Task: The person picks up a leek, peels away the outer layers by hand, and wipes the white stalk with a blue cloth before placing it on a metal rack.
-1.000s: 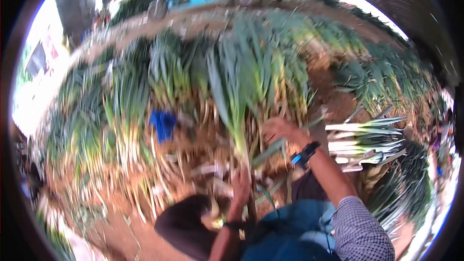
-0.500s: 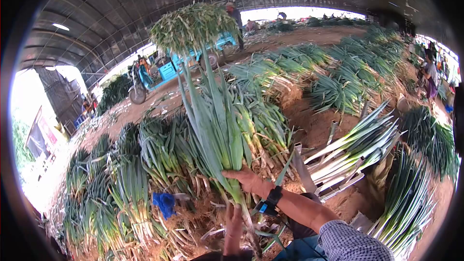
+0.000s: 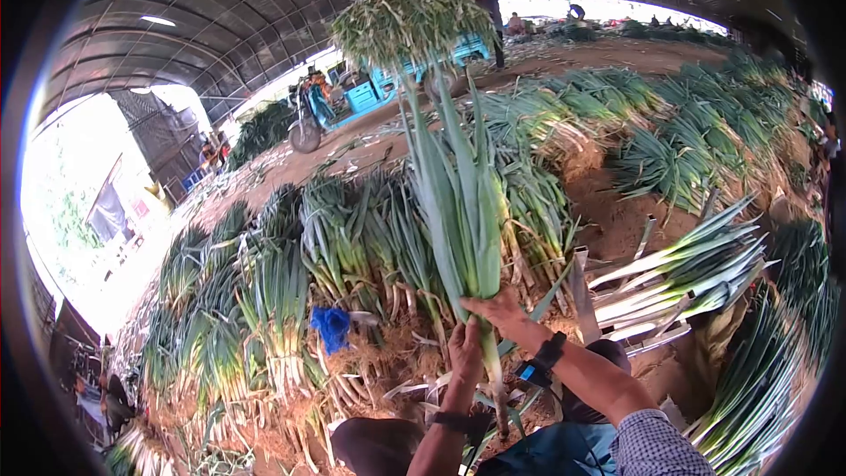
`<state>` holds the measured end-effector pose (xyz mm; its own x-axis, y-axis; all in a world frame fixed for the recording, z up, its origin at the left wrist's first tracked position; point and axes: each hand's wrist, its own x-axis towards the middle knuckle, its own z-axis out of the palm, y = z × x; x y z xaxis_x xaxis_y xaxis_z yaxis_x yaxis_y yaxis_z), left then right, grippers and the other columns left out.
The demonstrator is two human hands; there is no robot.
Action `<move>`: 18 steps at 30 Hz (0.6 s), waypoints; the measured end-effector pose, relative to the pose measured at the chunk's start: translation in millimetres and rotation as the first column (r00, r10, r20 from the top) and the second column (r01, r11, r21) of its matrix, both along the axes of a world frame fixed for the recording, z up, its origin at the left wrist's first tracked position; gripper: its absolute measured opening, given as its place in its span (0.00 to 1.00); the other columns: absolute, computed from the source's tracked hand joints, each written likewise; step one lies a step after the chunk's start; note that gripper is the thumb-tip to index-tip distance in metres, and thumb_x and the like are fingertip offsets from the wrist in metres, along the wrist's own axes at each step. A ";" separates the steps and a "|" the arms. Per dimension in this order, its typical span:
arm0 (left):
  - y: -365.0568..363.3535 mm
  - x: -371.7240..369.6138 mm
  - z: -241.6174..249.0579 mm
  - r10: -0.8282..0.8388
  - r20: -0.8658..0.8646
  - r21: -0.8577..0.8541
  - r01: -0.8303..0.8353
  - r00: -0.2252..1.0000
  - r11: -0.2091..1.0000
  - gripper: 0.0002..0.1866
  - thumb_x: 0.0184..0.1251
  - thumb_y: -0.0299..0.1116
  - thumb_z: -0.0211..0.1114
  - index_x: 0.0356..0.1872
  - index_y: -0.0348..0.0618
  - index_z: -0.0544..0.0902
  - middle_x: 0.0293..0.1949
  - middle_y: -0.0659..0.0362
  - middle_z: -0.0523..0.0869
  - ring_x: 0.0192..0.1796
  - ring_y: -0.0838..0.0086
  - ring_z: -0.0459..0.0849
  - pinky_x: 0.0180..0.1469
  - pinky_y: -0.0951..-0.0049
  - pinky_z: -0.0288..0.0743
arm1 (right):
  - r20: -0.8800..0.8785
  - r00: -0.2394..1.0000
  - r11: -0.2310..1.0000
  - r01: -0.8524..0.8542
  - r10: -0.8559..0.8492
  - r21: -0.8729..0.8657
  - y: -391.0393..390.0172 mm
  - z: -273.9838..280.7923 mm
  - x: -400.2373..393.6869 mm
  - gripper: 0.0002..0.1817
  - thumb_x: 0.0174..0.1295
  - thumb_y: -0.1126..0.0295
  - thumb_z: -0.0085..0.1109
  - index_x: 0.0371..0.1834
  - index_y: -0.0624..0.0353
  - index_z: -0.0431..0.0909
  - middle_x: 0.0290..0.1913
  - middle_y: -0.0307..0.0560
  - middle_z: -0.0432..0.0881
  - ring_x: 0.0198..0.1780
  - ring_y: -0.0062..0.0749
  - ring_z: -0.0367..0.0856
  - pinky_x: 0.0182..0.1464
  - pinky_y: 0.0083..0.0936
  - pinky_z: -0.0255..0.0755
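A large green onion (image 3: 480,238) stands nearly upright in front of me, its broad leaves fanning upward and its pale stem pointing down. My right hand (image 3: 500,310) is closed around it where the leaves meet the stem. Just below and to the left, my left hand (image 3: 464,351) has its fingers closed against the same onion at the base of a leaf; its fingertips are partly hidden. Behind my hands lie bundles of green onions (image 3: 273,308) with roots toward me. Trimmed green onions (image 3: 687,260) rest on a slatted rack (image 3: 648,340) at the right.
A blue cloth (image 3: 330,328) lies on the onion roots at left. More green onions (image 3: 765,379) are heaped at lower right. Farther back, a blue three-wheeled cart (image 3: 363,95) carries a leaf pile (image 3: 414,25), with a person (image 3: 493,22) beside it.
My left hand has risen to the onion just under my right hand. The view has shifted, so the surroundings sit farther right. My right hand keeps its hold.
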<state>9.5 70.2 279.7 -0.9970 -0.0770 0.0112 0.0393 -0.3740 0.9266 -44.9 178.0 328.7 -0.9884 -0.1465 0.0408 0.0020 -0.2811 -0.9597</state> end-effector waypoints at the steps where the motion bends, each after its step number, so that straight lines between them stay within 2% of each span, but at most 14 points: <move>1: 0.3 -5.3 -3.0 0.051 0.011 -0.022 -0.051 0.999 0.998 0.17 0.78 0.47 0.59 0.46 0.42 0.83 0.32 0.68 0.79 0.33 0.85 0.71 0.34 0.81 0.64 | -0.016 1.000 1.000 0.026 -0.026 0.008 1.6 -0.9 -2.7 0.23 0.56 0.78 0.74 0.56 0.62 0.82 0.52 0.47 0.87 0.45 0.31 0.86 0.48 0.29 0.82; 3: 5.8 -13.3 -12.4 0.143 0.054 -0.063 -0.139 0.988 0.988 0.17 0.78 0.47 0.59 0.44 0.42 0.82 0.31 0.68 0.78 0.33 0.84 0.71 0.34 0.81 0.63 | 0.009 0.991 0.991 0.130 -0.130 -0.021 -3.4 4.5 -6.2 0.23 0.56 0.82 0.71 0.57 0.61 0.81 0.50 0.45 0.87 0.46 0.30 0.86 0.47 0.31 0.82; 5: 2.2 -16.6 -6.1 0.137 0.020 -0.115 -0.134 0.990 0.984 0.17 0.80 0.46 0.57 0.42 0.41 0.82 0.28 0.68 0.77 0.29 0.83 0.71 0.30 0.78 0.65 | -0.091 0.996 1.000 -0.007 0.006 -0.007 11.4 -34.6 -19.5 0.23 0.66 0.73 0.63 0.65 0.61 0.75 0.55 0.49 0.84 0.55 0.33 0.83 0.57 0.35 0.78; 6: 3.3 -22.2 -13.6 0.112 0.011 0.023 -0.112 0.994 0.993 0.17 0.80 0.45 0.56 0.35 0.43 0.80 0.26 0.67 0.77 0.28 0.83 0.72 0.30 0.77 0.67 | -0.140 0.987 0.997 -0.074 0.074 0.002 19.0 -56.5 -27.0 0.24 0.71 0.69 0.58 0.69 0.60 0.71 0.58 0.51 0.82 0.59 0.35 0.81 0.62 0.36 0.76; 8: 1.4 -24.7 -6.4 0.033 0.093 0.238 -0.054 0.995 0.970 0.17 0.80 0.47 0.56 0.39 0.43 0.79 0.28 0.65 0.80 0.26 0.80 0.76 0.28 0.75 0.72 | 0.032 0.999 0.999 0.035 -0.035 0.012 11.4 4.5 -12.7 0.24 0.65 0.71 0.67 0.63 0.63 0.76 0.46 0.52 0.88 0.45 0.35 0.87 0.53 0.36 0.81; 9: -2.8 -26.9 0.0 0.014 0.173 0.350 -0.075 0.985 0.934 0.16 0.81 0.47 0.54 0.44 0.43 0.78 0.33 0.63 0.82 0.30 0.77 0.80 0.34 0.73 0.77 | -0.056 0.997 0.990 0.050 -0.057 -0.130 10.1 7.9 -12.7 0.22 0.62 0.72 0.70 0.59 0.63 0.79 0.43 0.49 0.88 0.42 0.35 0.87 0.47 0.36 0.82; 10: -5.3 -30.5 0.6 -0.009 0.194 0.440 -0.079 0.981 0.895 0.16 0.81 0.46 0.54 0.45 0.43 0.78 0.34 0.62 0.82 0.33 0.75 0.80 0.37 0.72 0.78 | -0.148 0.985 0.961 0.049 -0.092 -0.274 8.1 14.0 -14.2 0.20 0.59 0.74 0.73 0.55 0.64 0.81 0.39 0.47 0.88 0.39 0.35 0.87 0.42 0.36 0.83; 12: -7.9 -37.7 1.1 -0.061 0.219 0.608 -0.087 0.974 0.789 0.15 0.82 0.46 0.52 0.47 0.44 0.77 0.37 0.60 0.83 0.37 0.73 0.82 0.44 0.70 0.80 | -0.011 0.996 0.931 -0.088 0.090 -0.355 21.5 27.8 -14.6 0.21 0.60 0.75 0.72 0.56 0.63 0.80 0.45 0.47 0.87 0.43 0.36 0.87 0.44 0.35 0.83; 13: -13.8 -38.5 -3.4 -0.086 0.181 0.637 -0.050 0.980 0.769 0.15 0.83 0.45 0.51 0.47 0.44 0.76 0.39 0.59 0.83 0.42 0.70 0.82 0.51 0.67 0.79 | 0.053 0.982 0.904 -0.145 0.181 -0.401 27.8 32.7 -14.4 0.21 0.60 0.76 0.71 0.57 0.63 0.79 0.47 0.46 0.86 0.44 0.36 0.87 0.44 0.35 0.84; 16: -19.7 -39.5 -11.1 -0.147 0.120 0.734 0.012 0.982 0.679 0.15 0.83 0.46 0.50 0.45 0.44 0.76 0.38 0.59 0.82 0.40 0.69 0.82 0.49 0.67 0.80 | 0.039 0.990 0.861 -0.096 0.133 -0.500 30.3 38.4 -12.3 0.21 0.61 0.75 0.71 0.58 0.62 0.79 0.47 0.47 0.86 0.45 0.38 0.86 0.44 0.37 0.84; 17: -25.6 -41.7 -13.3 -0.228 0.053 0.748 0.113 0.972 0.655 0.16 0.82 0.46 0.51 0.44 0.44 0.76 0.34 0.61 0.81 0.37 0.70 0.81 0.46 0.67 0.80 | -0.054 0.987 0.879 -0.159 0.151 -0.450 33.4 32.9 -17.2 0.22 0.62 0.71 0.71 0.59 0.61 0.78 0.47 0.47 0.86 0.44 0.38 0.86 0.44 0.36 0.84; 18: -33.3 -40.8 -12.6 -0.263 0.078 0.692 0.137 0.962 0.708 0.16 0.82 0.46 0.51 0.43 0.44 0.76 0.31 0.62 0.80 0.33 0.72 0.79 0.41 0.68 0.78 | -0.060 0.992 0.885 -0.125 0.110 -0.449 35.1 33.9 -17.6 0.22 0.62 0.70 0.72 0.58 0.62 0.78 0.45 0.49 0.86 0.41 0.38 0.86 0.41 0.36 0.84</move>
